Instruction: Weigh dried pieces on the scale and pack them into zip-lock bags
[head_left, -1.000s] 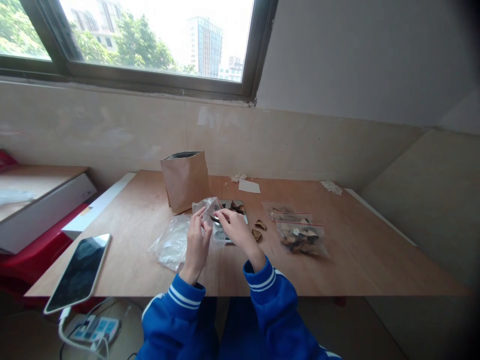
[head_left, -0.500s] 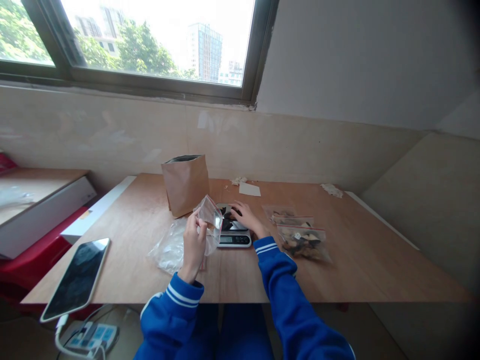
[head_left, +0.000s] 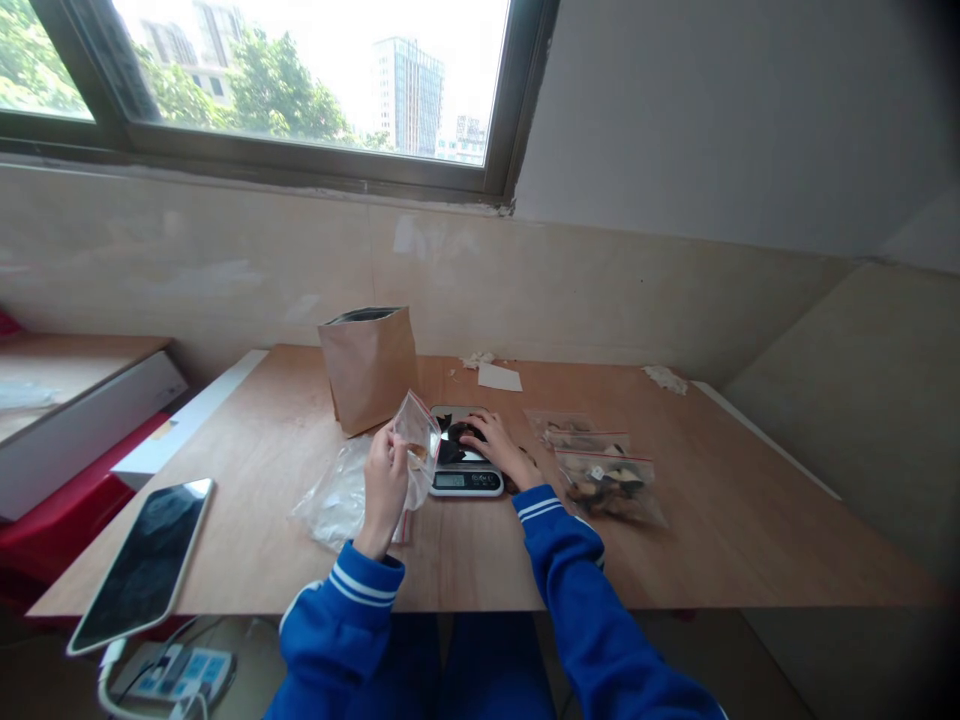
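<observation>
My left hand (head_left: 385,480) is closed on a clear zip bag (head_left: 421,430) with a red-lined mouth, tilted beside the scale; a little brownish stuff shows inside. My right hand (head_left: 499,448) reaches over the kitchen scale (head_left: 469,483), its fingers bent around dark dried pieces (head_left: 454,443) on the pan. Part of the pieces lies hidden under those fingers. The scale's display faces me, but its reading is too small to tell. Under my left wrist a crumpled clear plastic bag (head_left: 330,505) spreads over the table.
Behind stands an open brown paper bag (head_left: 367,370). Filled zip bags (head_left: 611,490) lie to the right of the scale. A white card (head_left: 499,377) rests at the back. At the left edge a phone (head_left: 146,565) is plugged in, above a power strip (head_left: 180,672).
My right hand has drawn slightly right and its fingers have curled more over the dark pieces. The zip bag in my left hand has shifted a little left, away from the pan.
</observation>
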